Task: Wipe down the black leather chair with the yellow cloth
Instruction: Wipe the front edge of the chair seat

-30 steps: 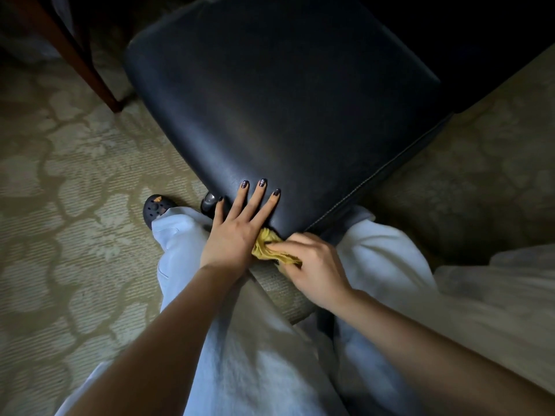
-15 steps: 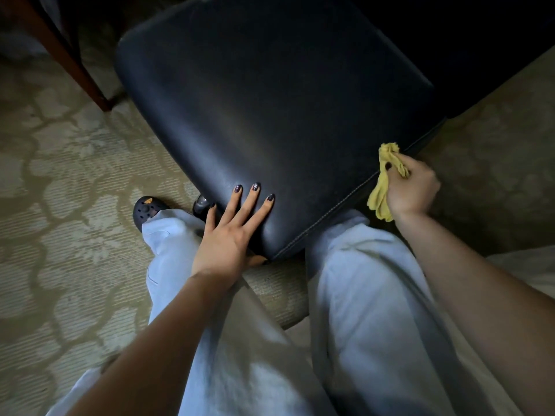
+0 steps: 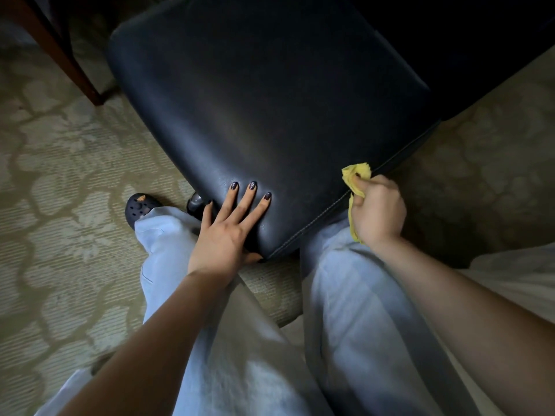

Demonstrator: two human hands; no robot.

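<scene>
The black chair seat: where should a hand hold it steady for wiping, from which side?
Take the black chair seat at its near rounded corner, from the front, as the left hand does: fingers flat on top, thumb under the thick edge. The right hand grips the yellow cloth.

A pale carpet point(image 3: 63, 181) with a large woven floral pattern covered the floor on both sides. At the upper left, a reddish-brown wooden leg point(image 3: 64, 55) slanted down, its foot on the carpet. Lower down, 1 dark clog-style shoe point(image 3: 138, 205) with round holes and a small orange mark poked out from under loose, light blue-grey trousers point(image 3: 354, 331). Their 2 legs filled the bottom middle of the view, with a strip of carpet showing between them. At the right edge lay white fabric point(image 3: 519, 280); what it belonged to could not be told.
</scene>
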